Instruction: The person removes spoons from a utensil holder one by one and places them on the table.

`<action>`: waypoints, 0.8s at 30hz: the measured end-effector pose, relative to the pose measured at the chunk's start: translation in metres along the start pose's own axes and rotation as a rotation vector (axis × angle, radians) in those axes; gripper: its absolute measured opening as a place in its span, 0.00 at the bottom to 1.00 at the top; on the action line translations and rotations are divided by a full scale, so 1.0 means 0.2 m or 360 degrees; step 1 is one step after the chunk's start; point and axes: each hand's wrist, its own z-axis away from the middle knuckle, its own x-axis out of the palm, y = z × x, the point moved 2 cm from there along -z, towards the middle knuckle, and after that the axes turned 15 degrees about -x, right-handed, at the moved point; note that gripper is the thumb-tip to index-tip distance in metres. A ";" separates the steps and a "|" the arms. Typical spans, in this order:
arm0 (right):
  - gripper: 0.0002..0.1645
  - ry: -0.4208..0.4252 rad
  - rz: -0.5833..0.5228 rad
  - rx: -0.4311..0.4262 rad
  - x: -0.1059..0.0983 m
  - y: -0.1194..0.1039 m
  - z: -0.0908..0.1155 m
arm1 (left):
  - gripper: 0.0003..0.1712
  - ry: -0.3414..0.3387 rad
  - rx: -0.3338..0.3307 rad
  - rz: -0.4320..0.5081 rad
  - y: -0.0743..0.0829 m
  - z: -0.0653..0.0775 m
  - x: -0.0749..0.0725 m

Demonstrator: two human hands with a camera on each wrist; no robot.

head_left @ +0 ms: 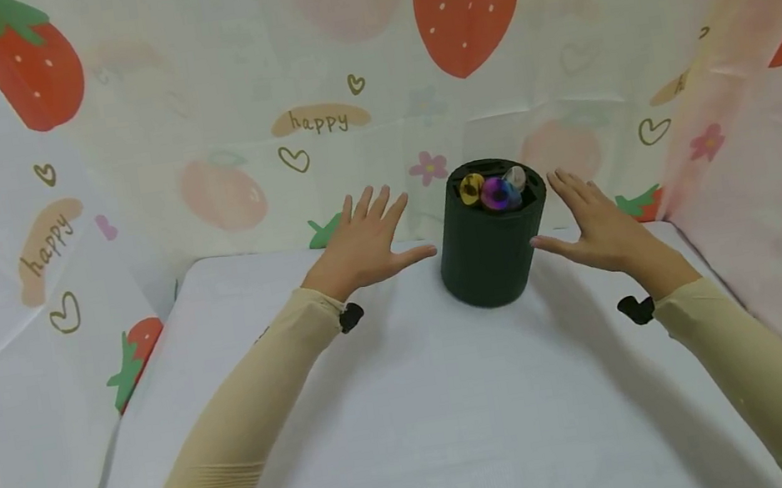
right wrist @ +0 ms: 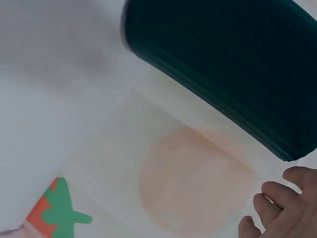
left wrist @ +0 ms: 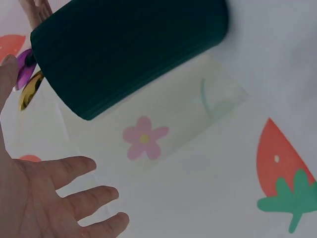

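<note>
We have the dark green holder [head_left: 492,262] standing upright near the back edge of the table [head_left: 465,435], right of that edge's middle; gold spoon-like head [head_left: 471,189], purple head [head_left: 495,193] and silvery head [head_left: 516,176] poke up at its rim; left hand [head_left: 364,244] just beside its left side, fingers splayed, gripping nothing; right hand [head_left: 596,226] splayed likewise on the other side; we can't tell if its thumb touches.
</note>
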 end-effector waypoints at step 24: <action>0.71 -0.0076 0.0030 -0.0030 0.00 0.00 -0.15 | 0.65 0.0046 0.0109 0.0043 0.34 -0.24 0.04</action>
